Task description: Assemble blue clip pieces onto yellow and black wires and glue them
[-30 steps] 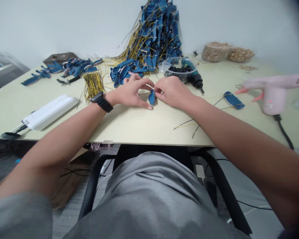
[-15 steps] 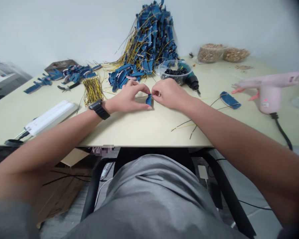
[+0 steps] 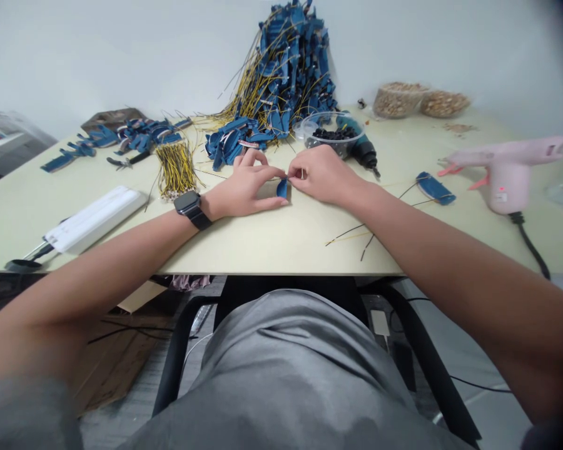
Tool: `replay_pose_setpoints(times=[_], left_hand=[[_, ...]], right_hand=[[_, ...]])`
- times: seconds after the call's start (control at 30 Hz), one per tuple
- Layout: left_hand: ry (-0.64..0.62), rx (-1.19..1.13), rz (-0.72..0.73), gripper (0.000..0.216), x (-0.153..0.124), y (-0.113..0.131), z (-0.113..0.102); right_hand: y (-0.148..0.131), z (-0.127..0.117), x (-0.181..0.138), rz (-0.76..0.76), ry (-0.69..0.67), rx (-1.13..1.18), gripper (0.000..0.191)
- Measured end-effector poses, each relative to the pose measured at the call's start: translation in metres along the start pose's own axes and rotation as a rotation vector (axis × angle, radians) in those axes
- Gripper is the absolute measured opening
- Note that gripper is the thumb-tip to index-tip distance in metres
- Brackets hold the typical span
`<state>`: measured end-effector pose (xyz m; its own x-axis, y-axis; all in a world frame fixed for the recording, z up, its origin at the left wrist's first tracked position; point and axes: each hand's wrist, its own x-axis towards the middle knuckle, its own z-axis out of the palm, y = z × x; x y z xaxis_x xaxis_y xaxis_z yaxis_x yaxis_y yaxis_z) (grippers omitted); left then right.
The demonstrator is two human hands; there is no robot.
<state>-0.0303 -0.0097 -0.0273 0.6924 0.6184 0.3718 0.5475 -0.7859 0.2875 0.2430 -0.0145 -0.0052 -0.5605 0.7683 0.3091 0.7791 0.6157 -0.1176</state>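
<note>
My left hand (image 3: pixel 246 189), a dark watch on its wrist, grips a small blue curved plastic piece (image 3: pixel 282 188) between thumb and forefinger, just above the table. At the piece's upper end my right hand (image 3: pixel 326 175) is closed in a pinch. Whatever lies between those right fingertips is too small to name. A thin wire runs by the left fingers towards the piece. Left of my left hand lies a bundle of yellow and black wires (image 3: pixel 176 167). Another blue piece with wires (image 3: pixel 435 189) rests beyond my right forearm.
Behind my hands rises a tall heap of wired blue pieces (image 3: pixel 295 69). A clear bowl of black parts (image 3: pixel 333 134) stands beside a power drill (image 3: pixel 363 152). At right is a pink glue gun (image 3: pixel 509 175); at left, cutters (image 3: pixel 127 161) and a white box-shaped device (image 3: pixel 96 219).
Both hands stay at the blue piece with almost the same hold. The whole view has shifted slightly, and my left wrist has turned a little, showing more of the watch face.
</note>
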Motion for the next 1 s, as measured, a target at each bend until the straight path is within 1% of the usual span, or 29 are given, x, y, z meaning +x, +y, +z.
replay_pose_setpoints(times=[0.23,0.43,0.63,1.0], left_hand=[[-0.022,0.012,0.005,0.106,0.0008,0.0077,-0.0029],[-0.014,0.010,0.008,0.103,0.0018,0.0065,-0.0026],[-0.030,0.000,0.000,0.101,0.0033,0.0069,-0.0041],[-0.020,-0.012,-0.010,0.098,0.0036,0.0030,-0.0023]], right_hand=[[0.0040,0.0008,-0.0005,-0.010,0.005,0.011,0.028],[0.0091,0.0035,-0.0001,-0.031,0.017,0.039,0.028],[0.0085,0.0041,0.0007,-0.028,0.025,0.043,0.027],[0.0083,0.0051,0.0009,0.021,0.041,0.118,0.027]])
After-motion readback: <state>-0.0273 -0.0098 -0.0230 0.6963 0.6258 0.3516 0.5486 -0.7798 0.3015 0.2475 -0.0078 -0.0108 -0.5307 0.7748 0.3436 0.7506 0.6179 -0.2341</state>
